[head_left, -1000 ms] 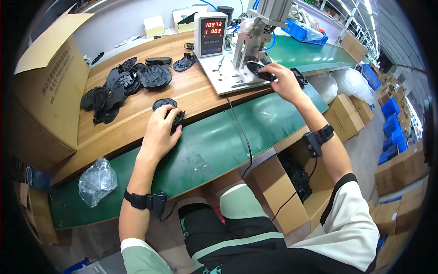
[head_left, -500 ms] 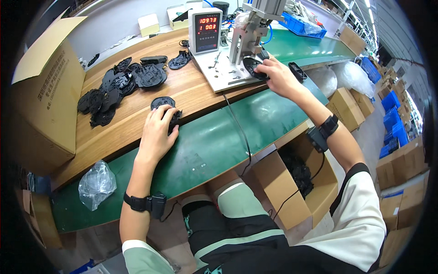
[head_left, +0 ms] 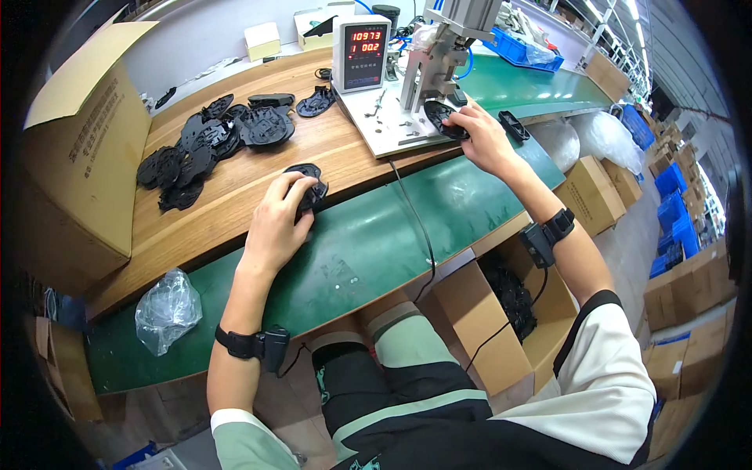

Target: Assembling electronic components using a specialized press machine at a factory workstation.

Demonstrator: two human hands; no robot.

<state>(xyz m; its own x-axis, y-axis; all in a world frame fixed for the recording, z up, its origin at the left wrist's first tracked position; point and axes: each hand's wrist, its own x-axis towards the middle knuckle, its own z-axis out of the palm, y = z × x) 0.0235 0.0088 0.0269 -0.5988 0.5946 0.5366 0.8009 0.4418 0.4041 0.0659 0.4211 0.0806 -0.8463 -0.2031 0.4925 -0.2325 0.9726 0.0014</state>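
My left hand [head_left: 280, 219] is closed around an oval black plastic part [head_left: 312, 188], near the front edge of the wooden board. With my right hand [head_left: 482, 137] I grip another rounded black plastic part [head_left: 442, 119] at the foot of the metal press [head_left: 427, 78]. The press stands on a pale base plate [head_left: 392, 129], beside a white control box [head_left: 360, 55] with a lit red display. A heap of similar black parts [head_left: 211, 137] lies on the board to the left, and a single one [head_left: 316, 102] rests between heap and press.
An open cardboard box [head_left: 86, 157] stands at the left of the wooden board [head_left: 235, 207]. A crumpled clear bag [head_left: 168, 312] lies on the green table [head_left: 352, 258], crossed by a black cable [head_left: 415, 211]. Below, a carton [head_left: 489, 329] holds black parts. A small black piece [head_left: 513, 125] sits right of my right hand.
My left hand has lifted its black part slightly and shifted right, toward the press. My right hand stays by the press with its part. The view has shifted a little.
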